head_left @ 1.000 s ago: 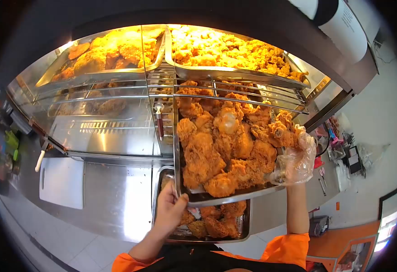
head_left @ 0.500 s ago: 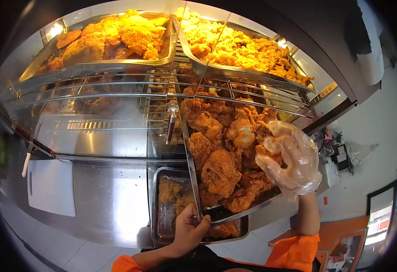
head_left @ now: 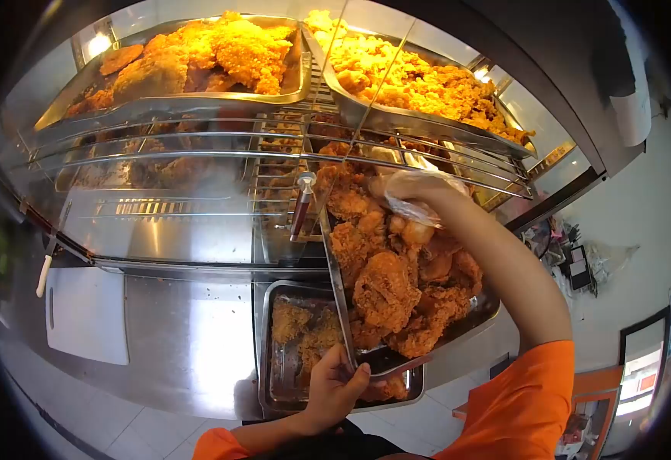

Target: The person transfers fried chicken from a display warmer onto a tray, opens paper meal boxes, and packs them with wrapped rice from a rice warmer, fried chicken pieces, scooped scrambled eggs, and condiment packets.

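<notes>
Our left hand (head_left: 334, 389) grips the fried-chicken tray (head_left: 379, 357), loaded and partly out of the warmer (head_left: 220, 234); toward twelve o'clock, we cannot tell whether our gloved right hand (head_left: 414, 192) grips anything.

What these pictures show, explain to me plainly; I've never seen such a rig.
No robot here: one camera, worn on a person's head, looks forward and down at their work. The bare left hand grips the near corner of a metal tray of fried chicken. The right hand, in a plastic glove, is over the tray's far part; whether it holds anything is hidden. In front stands a lit cabinet. On the steel counter lie a white board and a second tray, partly covered.
</notes>
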Demonstrator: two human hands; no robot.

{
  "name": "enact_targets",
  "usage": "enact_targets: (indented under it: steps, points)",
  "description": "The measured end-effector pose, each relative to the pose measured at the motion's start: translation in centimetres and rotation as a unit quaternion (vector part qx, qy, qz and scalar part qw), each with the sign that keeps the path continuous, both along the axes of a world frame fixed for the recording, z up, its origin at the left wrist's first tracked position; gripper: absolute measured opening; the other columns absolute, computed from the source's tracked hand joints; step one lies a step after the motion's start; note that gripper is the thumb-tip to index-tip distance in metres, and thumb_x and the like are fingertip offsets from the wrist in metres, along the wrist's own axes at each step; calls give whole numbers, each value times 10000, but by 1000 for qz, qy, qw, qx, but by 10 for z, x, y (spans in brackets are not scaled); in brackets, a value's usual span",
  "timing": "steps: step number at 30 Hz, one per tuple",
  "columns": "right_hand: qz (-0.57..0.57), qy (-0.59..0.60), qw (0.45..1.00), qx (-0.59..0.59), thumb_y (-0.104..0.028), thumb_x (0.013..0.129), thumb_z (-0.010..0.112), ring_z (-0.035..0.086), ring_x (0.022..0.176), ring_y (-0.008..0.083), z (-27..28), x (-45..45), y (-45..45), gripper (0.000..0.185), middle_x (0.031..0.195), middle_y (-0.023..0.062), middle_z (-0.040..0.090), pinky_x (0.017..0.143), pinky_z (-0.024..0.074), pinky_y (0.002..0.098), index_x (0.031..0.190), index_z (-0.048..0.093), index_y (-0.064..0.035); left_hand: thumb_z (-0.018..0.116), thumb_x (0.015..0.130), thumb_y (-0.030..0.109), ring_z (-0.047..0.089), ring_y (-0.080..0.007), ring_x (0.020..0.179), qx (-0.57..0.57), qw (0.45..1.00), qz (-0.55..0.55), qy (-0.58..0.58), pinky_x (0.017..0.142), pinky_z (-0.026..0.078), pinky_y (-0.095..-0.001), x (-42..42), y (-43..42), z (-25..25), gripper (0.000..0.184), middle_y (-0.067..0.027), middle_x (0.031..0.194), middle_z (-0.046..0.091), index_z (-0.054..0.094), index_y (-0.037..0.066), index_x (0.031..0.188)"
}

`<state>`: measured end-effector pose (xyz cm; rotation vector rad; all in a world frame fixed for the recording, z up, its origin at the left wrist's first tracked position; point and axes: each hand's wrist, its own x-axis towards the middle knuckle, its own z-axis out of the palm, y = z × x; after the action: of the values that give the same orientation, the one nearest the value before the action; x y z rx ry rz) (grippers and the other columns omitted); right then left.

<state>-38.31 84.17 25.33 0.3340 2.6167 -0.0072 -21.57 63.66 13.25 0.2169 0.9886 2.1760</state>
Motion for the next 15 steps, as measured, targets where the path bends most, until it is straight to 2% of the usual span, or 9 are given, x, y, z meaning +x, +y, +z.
enact_targets:
  steps: [1, 2, 5, 6, 9, 15]
  points:
    - [-2, -10, 1000, 3, -232, 775, 480, 533, 863, 235, -1, -2, 2, 282, 916, 139, 557, 738, 428, 322, 990, 530, -57, 453, 824, 0, 571, -136, 748, -4, 1000, 3, 13, 633, 523, -260, 0, 1, -5, 88, -76, 813, 513, 375, -6, 863]
    - [-5, -16, 1000, 3, -233, 770, 486, 531, 857, 235, -1, -2, 3, 287, 911, 139, 556, 736, 428, 322, 992, 528, -57, 472, 820, 3, 570, -109, 705, -7, 1000, 5, 24, 617, 517, -238, 1, 1, -9, 117, -52, 728, 509, 364, 12, 773]
    - [-7, -18, 1000, 12, -237, 757, 504, 527, 838, 236, 1, 2, 5, 304, 896, 139, 552, 729, 428, 322, 1000, 521, -56, 469, 818, -7, 538, -78, 702, -23, 999, 2, 38, 629, 502, -217, 1, 2, -10, 115, -32, 720, 482, 372, 16, 759]
    - [-5, -15, 1000, 17, -238, 753, 510, 526, 832, 236, 1, 5, 6, 310, 891, 139, 551, 727, 428, 322, 1003, 519, -56, 466, 820, -3, 497, -56, 661, -9, 1000, 5, -5, 638, 510, -218, -1, 3, 3, 138, -29, 731, 457, 359, 19, 735]
    - [4, -1, 1000, 26, -241, 739, 529, 522, 813, 236, 1, 18, 3, 330, 877, 140, 547, 720, 428, 322, 1011, 513, -55, 460, 822, 0, 474, -49, 634, 15, 1000, -1, -24, 649, 522, -231, -2, 2, 0, 158, -23, 729, 429, 344, 24, 718]
    - [9, 9, 999, 38, -248, 713, 565, 514, 776, 238, 5, 27, 3, 376, 848, 141, 540, 706, 428, 323, 1027, 499, -53, 457, 826, 4, 509, -66, 682, 28, 1000, 0, 4, 654, 532, -253, -2, 0, -10, 171, -5, 692, 381, 332, 29, 712]
